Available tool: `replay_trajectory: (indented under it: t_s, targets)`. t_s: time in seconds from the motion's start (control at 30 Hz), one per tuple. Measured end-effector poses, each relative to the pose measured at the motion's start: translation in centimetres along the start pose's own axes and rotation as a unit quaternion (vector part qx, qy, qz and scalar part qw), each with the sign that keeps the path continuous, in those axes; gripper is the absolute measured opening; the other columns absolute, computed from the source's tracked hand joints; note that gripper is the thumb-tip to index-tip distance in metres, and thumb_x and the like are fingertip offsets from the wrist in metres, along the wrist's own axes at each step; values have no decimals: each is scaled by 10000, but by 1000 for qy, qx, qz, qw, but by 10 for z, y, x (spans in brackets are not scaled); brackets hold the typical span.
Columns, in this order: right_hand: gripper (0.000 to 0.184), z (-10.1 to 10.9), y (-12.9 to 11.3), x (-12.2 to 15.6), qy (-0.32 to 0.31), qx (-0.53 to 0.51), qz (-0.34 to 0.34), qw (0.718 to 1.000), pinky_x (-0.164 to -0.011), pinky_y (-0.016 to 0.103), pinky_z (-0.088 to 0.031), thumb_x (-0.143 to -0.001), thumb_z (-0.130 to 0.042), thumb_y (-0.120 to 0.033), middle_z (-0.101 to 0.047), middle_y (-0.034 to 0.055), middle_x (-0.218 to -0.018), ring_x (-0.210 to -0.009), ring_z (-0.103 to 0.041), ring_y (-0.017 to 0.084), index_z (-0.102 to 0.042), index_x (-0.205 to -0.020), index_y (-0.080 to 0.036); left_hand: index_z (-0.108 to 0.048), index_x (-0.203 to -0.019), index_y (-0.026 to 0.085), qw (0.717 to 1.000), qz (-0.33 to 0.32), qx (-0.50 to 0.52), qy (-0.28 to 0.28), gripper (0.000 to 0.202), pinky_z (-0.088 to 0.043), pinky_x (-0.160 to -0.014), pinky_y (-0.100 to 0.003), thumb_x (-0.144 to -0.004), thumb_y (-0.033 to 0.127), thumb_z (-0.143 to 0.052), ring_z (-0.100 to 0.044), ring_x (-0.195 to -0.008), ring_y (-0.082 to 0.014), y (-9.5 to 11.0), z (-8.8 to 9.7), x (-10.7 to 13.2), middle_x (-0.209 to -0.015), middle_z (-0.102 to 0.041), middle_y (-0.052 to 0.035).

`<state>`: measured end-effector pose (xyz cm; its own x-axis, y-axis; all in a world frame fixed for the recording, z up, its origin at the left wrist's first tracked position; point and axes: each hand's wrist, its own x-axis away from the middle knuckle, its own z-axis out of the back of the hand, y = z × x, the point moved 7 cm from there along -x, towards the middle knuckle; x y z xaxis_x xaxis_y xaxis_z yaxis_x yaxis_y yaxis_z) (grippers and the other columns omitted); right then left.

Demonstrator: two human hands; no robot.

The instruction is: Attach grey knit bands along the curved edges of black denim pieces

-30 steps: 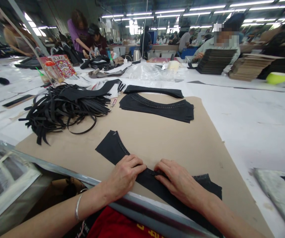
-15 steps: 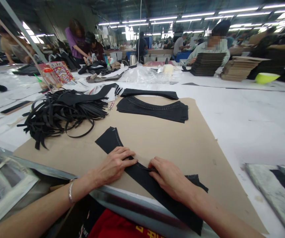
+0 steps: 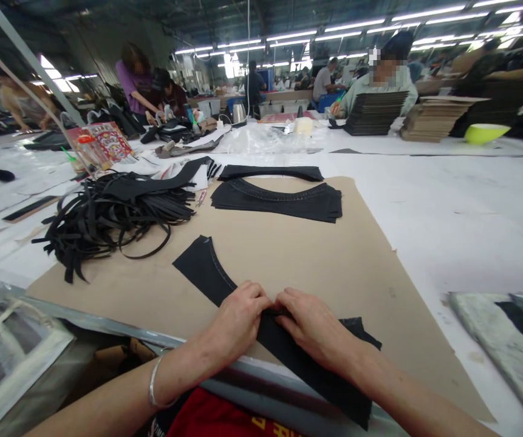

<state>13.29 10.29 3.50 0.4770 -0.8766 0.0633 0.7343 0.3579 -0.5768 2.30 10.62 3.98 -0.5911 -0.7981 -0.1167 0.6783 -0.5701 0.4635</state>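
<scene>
A curved black denim piece (image 3: 201, 267) lies on the brown cardboard sheet (image 3: 370, 261) at the near table edge. My left hand (image 3: 238, 318) and my right hand (image 3: 313, 328) rest side by side on its middle, fingertips almost touching. Both hands have their fingers curled and pressed down on the piece's upper stitched edge, pinching it. The piece's right end (image 3: 361, 331) sticks out past my right wrist. A silver bangle (image 3: 154, 382) sits on my left wrist.
A stack of like curved black pieces (image 3: 279, 200) lies farther back on the cardboard. A tangle of black strips (image 3: 115, 212) lies to the left. Other people work at the far tables, beside stacked boards (image 3: 434, 118) and a green bowl (image 3: 484, 132).
My left hand has slid right along the piece until its fingers meet my right hand's. The view has shifted slightly.
</scene>
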Motion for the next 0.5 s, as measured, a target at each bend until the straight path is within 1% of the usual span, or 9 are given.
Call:
replay_trajectory:
  t_s: [0.17,0.27,0.37,0.5]
  targets:
    - [109,2,5,9,3,-2,15,1000,-746,271,-409,-858,-499,-137,-594,21,-891,-836,-559,157,-587,-872,-200,-688,-957,201,1000,-20,-14,4,295,-499,-784,-289,-901,56,-437,-552,-868,-172,6,-5,5,-888,-617,-32]
    - [118,2,6,14,6,4,31,999,-756,276,-414,-874,-490,-138,-586,23,-897,-846,-553,159,-588,-881,-202,-668,-976,191,999,-25,-37,4,266,-510,-771,-295,-918,81,-433,-550,-853,-172,9,-9,10,-893,-608,-32]
    - [118,3,6,18,1,17,43,999,-770,291,-421,-884,-483,-138,-572,29,-900,-859,-546,167,-583,-873,-199,-641,-1058,175,998,-39,-47,9,278,-521,-778,-309,-924,84,-415,-545,-861,-179,11,-12,15,-914,-605,-44]
    - [132,4,8,23,-7,26,52,998,-778,303,-431,-903,-464,-137,-562,35,-908,-864,-540,171,-578,-870,-195,-598,-1168,152,997,-56,-50,26,339,-524,-835,-344,-910,66,-395,-531,-907,-196,13,-15,20,-955,-598,-67]
